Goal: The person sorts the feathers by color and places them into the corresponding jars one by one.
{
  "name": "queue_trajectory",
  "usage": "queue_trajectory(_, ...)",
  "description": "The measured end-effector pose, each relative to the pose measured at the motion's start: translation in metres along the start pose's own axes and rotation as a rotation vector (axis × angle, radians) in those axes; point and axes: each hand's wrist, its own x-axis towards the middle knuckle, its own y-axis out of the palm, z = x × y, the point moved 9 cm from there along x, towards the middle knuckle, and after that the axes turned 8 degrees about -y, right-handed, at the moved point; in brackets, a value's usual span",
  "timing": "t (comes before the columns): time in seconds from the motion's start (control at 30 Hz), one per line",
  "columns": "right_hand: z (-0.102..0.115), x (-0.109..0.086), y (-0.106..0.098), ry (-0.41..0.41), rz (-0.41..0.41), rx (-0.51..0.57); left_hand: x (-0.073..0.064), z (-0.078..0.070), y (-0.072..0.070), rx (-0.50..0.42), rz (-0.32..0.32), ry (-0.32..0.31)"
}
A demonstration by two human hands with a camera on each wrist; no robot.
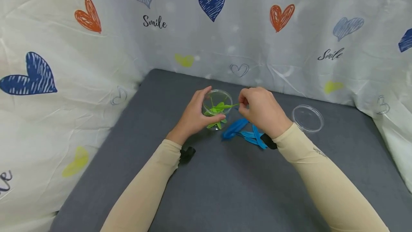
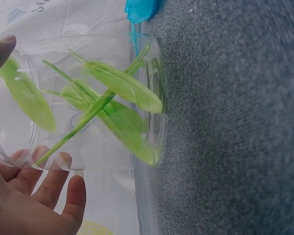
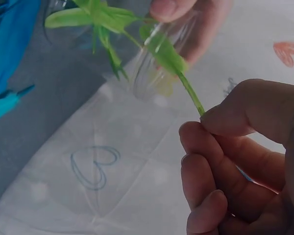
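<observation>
A clear plastic jar [image 1: 209, 98] with several green feathers [image 2: 122, 88] inside stands on the grey table, its mouth uncovered. My left hand [image 1: 197, 115] grips it near the rim, thumb on one side and fingers on the other. Thumb and index finger of my right hand [image 1: 260, 108] pinch the quill of one green feather [image 3: 190, 93]. That feather's vane reaches through the jar's mouth, while the quill sticks out to the right. Blue feathers [image 1: 236, 128] lie on the table beside the jar, below the right hand.
A round clear lid [image 1: 308, 118] lies on the grey table [image 1: 225, 189], right of the right hand. A white curtain [image 1: 244, 42] printed with hearts hangs behind the table and along its left side. Each wrist carries a black strap-like device [image 1: 187, 155].
</observation>
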Motion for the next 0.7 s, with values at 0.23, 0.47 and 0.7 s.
queue_trajectory(0.23, 0.006, 0.015, 0.012, -0.053, 0.019, 0.004, 0.001, -0.002, 0.003, 0.001, 0.015, -0.003)
queue_trajectory(0.47, 0.005, 0.022, 0.025, -0.06, 0.043, 0.009, 0.001, -0.003, 0.006, 0.003, 0.023, -0.001)
queue_trajectory(0.7, 0.0, 0.021, 0.024, -0.028, 0.021, 0.061, 0.001, -0.002, 0.0, 0.009, 0.015, 0.001)
